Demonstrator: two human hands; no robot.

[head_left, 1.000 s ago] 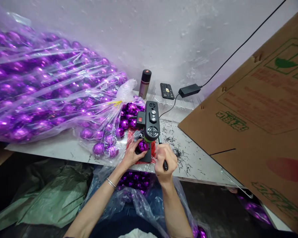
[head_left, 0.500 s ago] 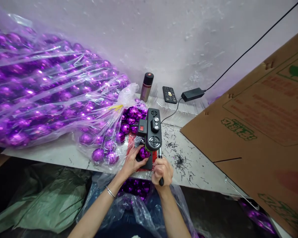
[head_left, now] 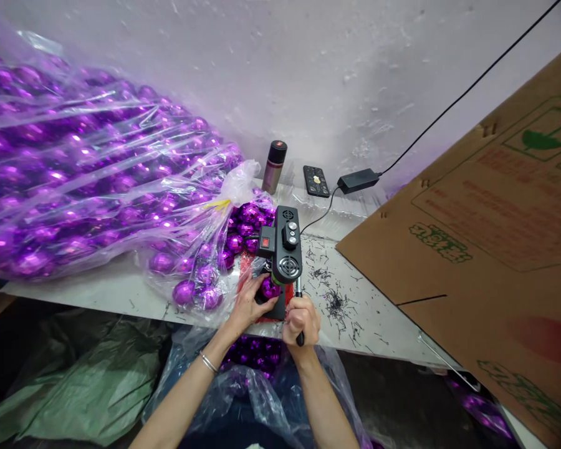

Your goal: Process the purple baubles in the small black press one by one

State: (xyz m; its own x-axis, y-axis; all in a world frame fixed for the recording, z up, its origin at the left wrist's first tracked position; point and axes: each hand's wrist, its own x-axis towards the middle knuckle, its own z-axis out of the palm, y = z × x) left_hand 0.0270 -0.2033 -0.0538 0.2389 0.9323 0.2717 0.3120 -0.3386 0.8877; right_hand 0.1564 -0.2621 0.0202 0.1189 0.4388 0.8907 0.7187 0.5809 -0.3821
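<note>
Under the head of a small black press machine (head_left: 287, 243) sits a shiny purple faceted ball (head_left: 270, 287). My left hand (head_left: 251, 300) grips this ball from its left and near side, thumb in front. Wrapped in a fist, my right hand (head_left: 302, 320) holds the machine's lever handle (head_left: 300, 338), whose metal rod runs up along the machine's right side. Several loose purple balls (head_left: 235, 242) lie just left of the machine, at the mouth of a clear plastic bag (head_left: 121, 156) packed with more of them.
A dark bottle (head_left: 274, 167), a phone (head_left: 316, 181) and a black power adapter (head_left: 358, 181) stand or lie by the wall. Small black bits (head_left: 335, 303) litter the white table (head_left: 374, 312). At right leans a large cardboard box (head_left: 477, 249). Below the table edge, an open plastic bag (head_left: 262, 393) contains purple balls.
The view has shifted slightly, so the box and table items appear a little further left. Both hands keep their grip on the ball and the lever handle.
</note>
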